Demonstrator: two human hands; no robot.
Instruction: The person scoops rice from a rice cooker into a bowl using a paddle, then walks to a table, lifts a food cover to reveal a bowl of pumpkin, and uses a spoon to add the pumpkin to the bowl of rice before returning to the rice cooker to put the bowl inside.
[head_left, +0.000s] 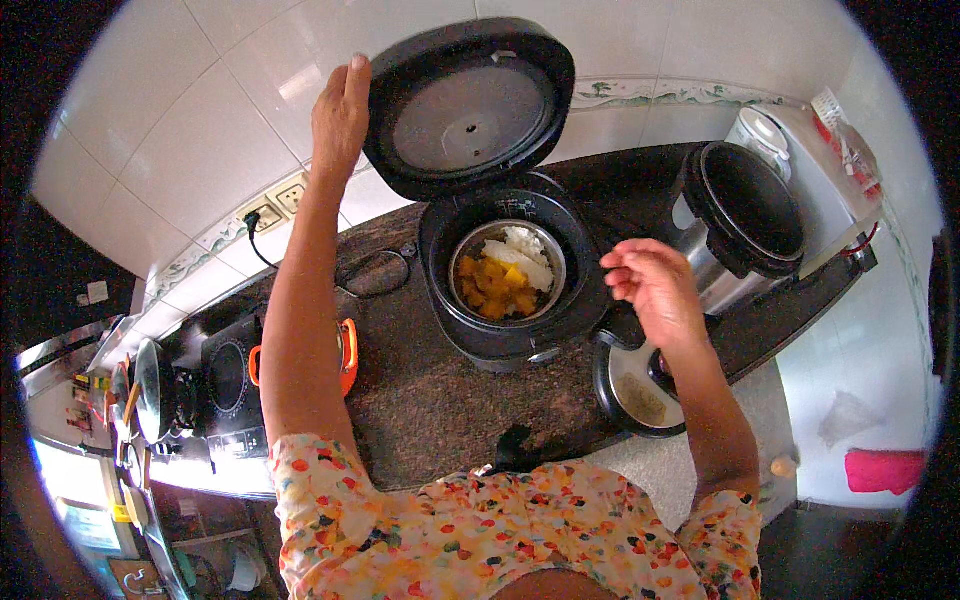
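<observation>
An electric rice cooker (517, 349) stands before me on the dark speckled countertop. Its hinged black lid (471, 120) is raised, and my left hand (343, 120) is at the lid's left edge with the fingers pointing up; part of its grip is hidden. Inside the cooker sits a round metal bowl (561, 259). Orange-yellow chunks of food (491, 289) fill the bowl's front left, and white food (525, 251) lies at the back right. To the right of the cooker, my right hand (652, 289) hovers with loosely bent fingers and nothing visible in it.
A steel pressure cooker (720, 277) with an uncovered dark inside stands right. In front of it lies a round black-rimmed lid (641, 394). Left are an orange-handled pot (349, 356), partly behind my arm, a black cable (375, 274) and an induction hob (229, 375).
</observation>
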